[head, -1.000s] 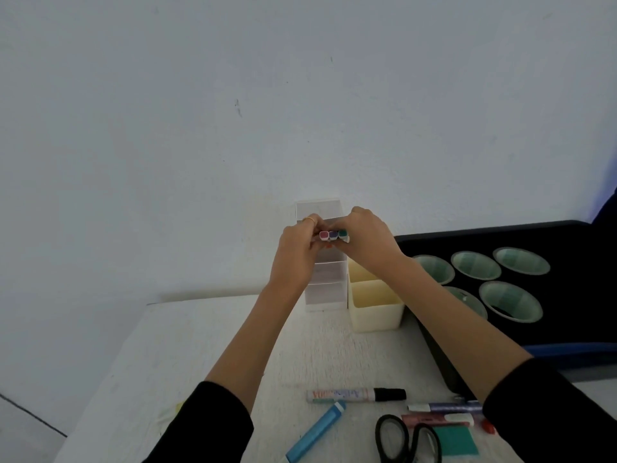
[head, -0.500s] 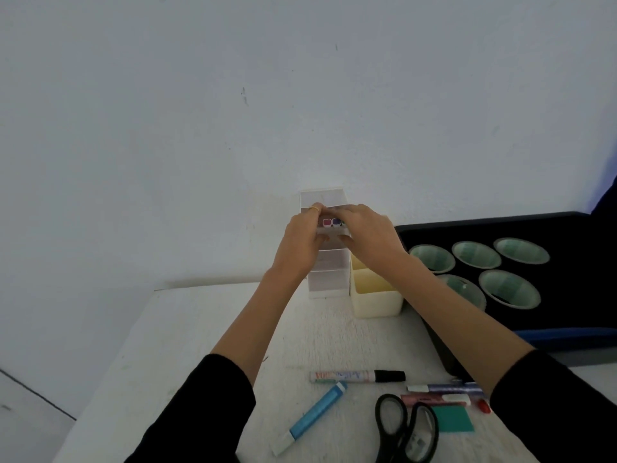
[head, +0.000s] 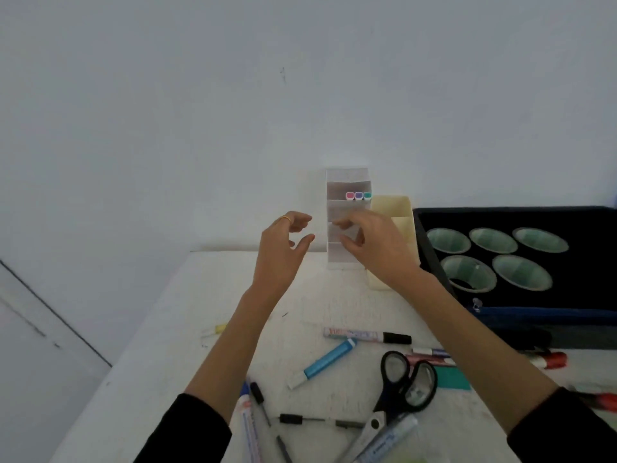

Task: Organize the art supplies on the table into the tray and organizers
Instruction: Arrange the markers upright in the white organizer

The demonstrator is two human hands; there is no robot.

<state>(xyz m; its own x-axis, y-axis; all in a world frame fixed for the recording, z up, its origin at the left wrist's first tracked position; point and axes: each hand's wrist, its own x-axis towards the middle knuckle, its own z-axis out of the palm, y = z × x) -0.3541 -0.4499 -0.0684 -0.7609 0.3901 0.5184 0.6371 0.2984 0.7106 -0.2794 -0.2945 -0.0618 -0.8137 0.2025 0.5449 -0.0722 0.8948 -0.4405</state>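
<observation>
Change since earlier: both hands have drawn back from the clear organizer and let go of the three markers, which they were pinching together half a second ago.
Head view, three markers: white barrels with square pink, purple and green ends, side by side in an upper tier of the clear organizer, at its right side.
Clear organizer: stepped, translucent plastic, upright against the wall.
Cream organizer: matte box with dividers, touching the clear organizer's right side.
Left hand: spread wide, fingers gently curved, holding nothing; gold ring on one finger; just left of the clear organizer.
Right hand: loosely curved, holding nothing, in front of the lower tiers.
Black tray: dark and rectangular, holding five round pale-green cups.
Worktop: white and slightly rough.
Loose supplies: black-handled scissors, a shiny blue marker, a white marker with black cap and a flat teal card lie near the front edge.
</observation>
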